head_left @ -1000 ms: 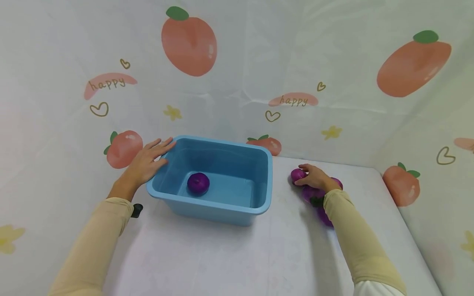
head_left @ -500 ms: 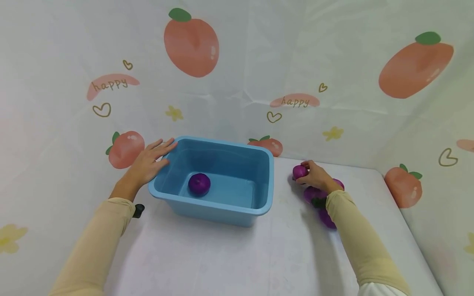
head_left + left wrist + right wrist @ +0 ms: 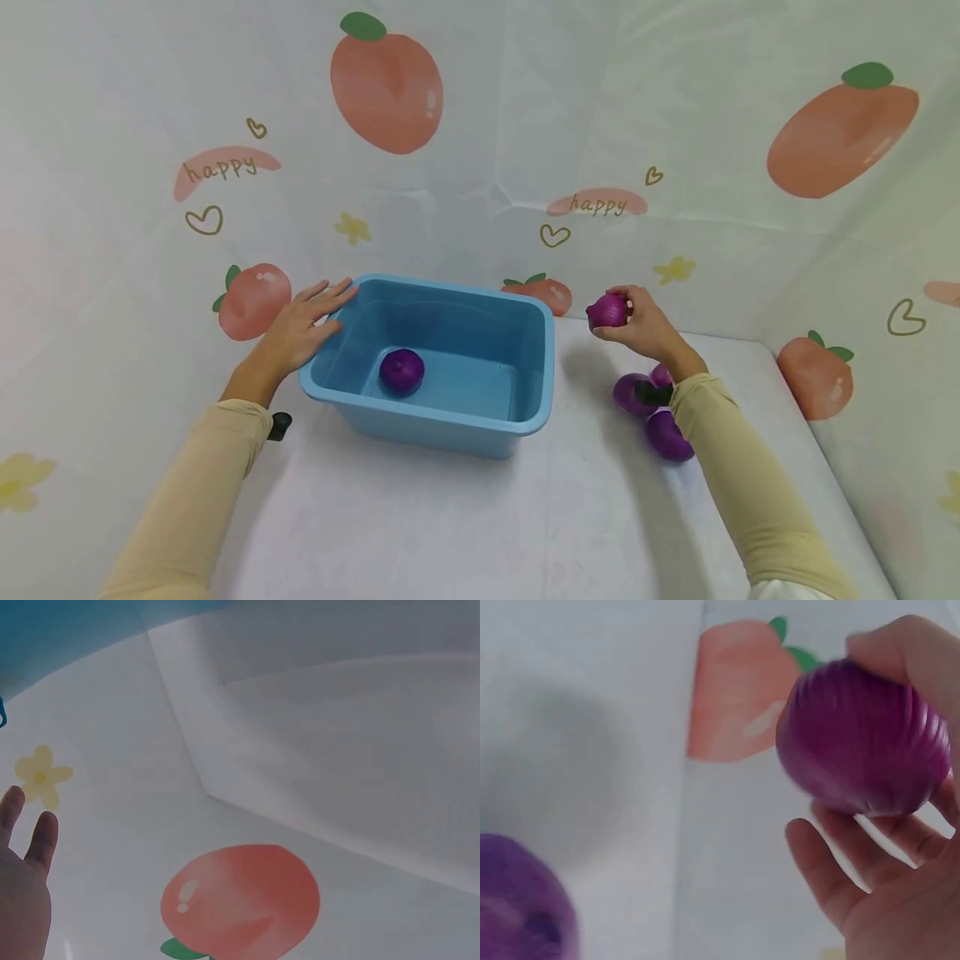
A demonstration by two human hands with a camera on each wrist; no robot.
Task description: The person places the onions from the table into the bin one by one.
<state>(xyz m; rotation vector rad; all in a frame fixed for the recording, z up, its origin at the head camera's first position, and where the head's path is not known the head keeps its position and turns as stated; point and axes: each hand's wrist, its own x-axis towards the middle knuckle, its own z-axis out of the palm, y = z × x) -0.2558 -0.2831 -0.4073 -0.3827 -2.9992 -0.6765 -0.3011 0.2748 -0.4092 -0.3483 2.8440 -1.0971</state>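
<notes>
My right hand holds a purple onion above the table, to the right of the blue plastic tub. In the right wrist view the onion sits between thumb and fingers, its ribbed skin showing. My left hand rests on the tub's left rim with its fingers straight. Only part of the left hand shows in the left wrist view. Inside the tub lies one round dark purple vegetable, toward its left side.
Several purple vegetables lie on the table under my right forearm, among them a round one and another farther back. A white fruit-print backdrop stands behind the tub and along the right side.
My right hand has lifted the onion off the table, up and away from the other vegetables. The left hand stays on the tub's rim.
</notes>
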